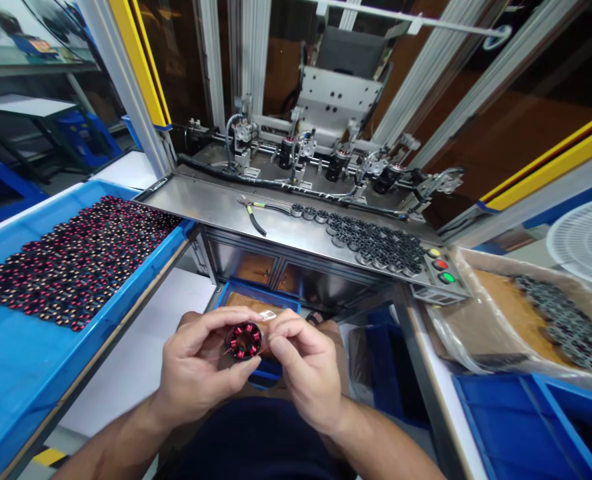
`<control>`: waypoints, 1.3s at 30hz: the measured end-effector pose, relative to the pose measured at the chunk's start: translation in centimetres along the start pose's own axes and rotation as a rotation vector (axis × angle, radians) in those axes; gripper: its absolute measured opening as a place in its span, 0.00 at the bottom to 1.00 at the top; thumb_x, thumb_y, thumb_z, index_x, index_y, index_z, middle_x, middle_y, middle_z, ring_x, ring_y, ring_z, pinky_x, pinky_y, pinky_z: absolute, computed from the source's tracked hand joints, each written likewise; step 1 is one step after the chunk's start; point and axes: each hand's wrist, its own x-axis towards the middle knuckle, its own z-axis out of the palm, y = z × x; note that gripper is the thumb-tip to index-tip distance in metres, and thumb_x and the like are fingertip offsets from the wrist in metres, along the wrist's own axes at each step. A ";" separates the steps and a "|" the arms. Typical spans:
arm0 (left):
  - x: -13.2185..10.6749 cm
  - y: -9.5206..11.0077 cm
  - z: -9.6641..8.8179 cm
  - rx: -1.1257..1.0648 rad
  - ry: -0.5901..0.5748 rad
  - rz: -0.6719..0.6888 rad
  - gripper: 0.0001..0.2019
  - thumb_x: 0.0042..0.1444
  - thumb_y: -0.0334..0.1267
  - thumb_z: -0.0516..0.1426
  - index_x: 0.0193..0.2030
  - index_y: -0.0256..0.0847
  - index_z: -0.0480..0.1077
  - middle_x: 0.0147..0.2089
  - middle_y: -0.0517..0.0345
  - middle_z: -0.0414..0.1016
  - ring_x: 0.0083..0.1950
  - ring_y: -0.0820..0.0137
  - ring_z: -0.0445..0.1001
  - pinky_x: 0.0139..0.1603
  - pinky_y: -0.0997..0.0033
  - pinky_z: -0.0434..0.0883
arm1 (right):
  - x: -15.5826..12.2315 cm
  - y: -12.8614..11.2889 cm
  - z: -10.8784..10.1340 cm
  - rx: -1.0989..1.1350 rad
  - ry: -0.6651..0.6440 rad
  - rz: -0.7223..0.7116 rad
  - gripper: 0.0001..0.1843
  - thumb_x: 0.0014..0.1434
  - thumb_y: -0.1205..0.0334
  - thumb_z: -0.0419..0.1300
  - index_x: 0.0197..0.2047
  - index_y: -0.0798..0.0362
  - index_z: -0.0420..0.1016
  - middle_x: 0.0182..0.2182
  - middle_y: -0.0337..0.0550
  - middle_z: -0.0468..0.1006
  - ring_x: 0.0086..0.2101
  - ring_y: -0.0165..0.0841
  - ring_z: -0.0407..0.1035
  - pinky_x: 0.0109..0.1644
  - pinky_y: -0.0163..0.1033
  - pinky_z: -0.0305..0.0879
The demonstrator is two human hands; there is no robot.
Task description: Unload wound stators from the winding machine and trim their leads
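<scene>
A wound motor stator (245,341), a black ring with red wire coils inside, sits between the thumb and fingers of my left hand (201,357). A loose red wire end pokes out on its left side. Close by on the right, my right hand (303,363) is closed with thumb and index finger pinched together at the stator's edge. What the pinch holds, perhaps a thin wire, is too small to make out. Both hands are above my lap, in front of an open blue drawer-like bin (286,307).
At left a blue tray (6,373) carries many wound stators (86,253). Cutting pliers (252,217) and rows of unwound stator cores (376,240) lie on the steel ledge (191,200) before the winding machine (336,160). A button box (441,267) and a lined carton (481,333) stand right.
</scene>
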 end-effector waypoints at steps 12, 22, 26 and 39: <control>1.0 1.1 0.6 -0.075 -0.007 -0.024 0.24 0.42 0.20 0.64 0.46 0.45 0.78 0.41 0.59 0.84 0.38 0.69 0.83 0.43 0.78 0.79 | 0.0 -0.5 -1.1 -0.293 -0.038 -0.339 0.10 0.60 0.70 0.61 0.44 0.49 0.77 0.33 0.45 0.76 0.34 0.35 0.70 0.36 0.42 0.67; 0.9 1.0 0.6 -0.050 -0.042 -0.042 0.23 0.43 0.21 0.64 0.47 0.44 0.77 0.42 0.57 0.84 0.40 0.67 0.83 0.45 0.76 0.79 | 0.1 -0.6 -0.8 -0.333 -0.045 -0.431 0.17 0.56 0.78 0.61 0.44 0.47 0.77 0.31 0.43 0.76 0.32 0.35 0.71 0.37 0.45 0.69; 0.0 0.0 0.6 0.147 0.059 0.128 0.29 0.42 0.20 0.65 0.52 0.48 0.75 0.46 0.59 0.83 0.45 0.68 0.82 0.48 0.76 0.78 | -0.8 -0.5 -0.1 -0.265 -0.006 -0.386 0.16 0.56 0.78 0.61 0.42 0.48 0.78 0.31 0.43 0.76 0.33 0.35 0.71 0.38 0.45 0.69; 0.9 1.7 0.4 -0.246 -0.127 -0.238 0.20 0.45 0.27 0.67 0.46 0.47 0.78 0.39 0.60 0.84 0.38 0.70 0.83 0.41 0.80 0.77 | 3.0 -1.6 -2.7 -0.308 -0.282 -0.566 0.20 0.57 0.60 0.69 0.53 0.48 0.76 0.41 0.48 0.75 0.42 0.38 0.70 0.45 0.48 0.71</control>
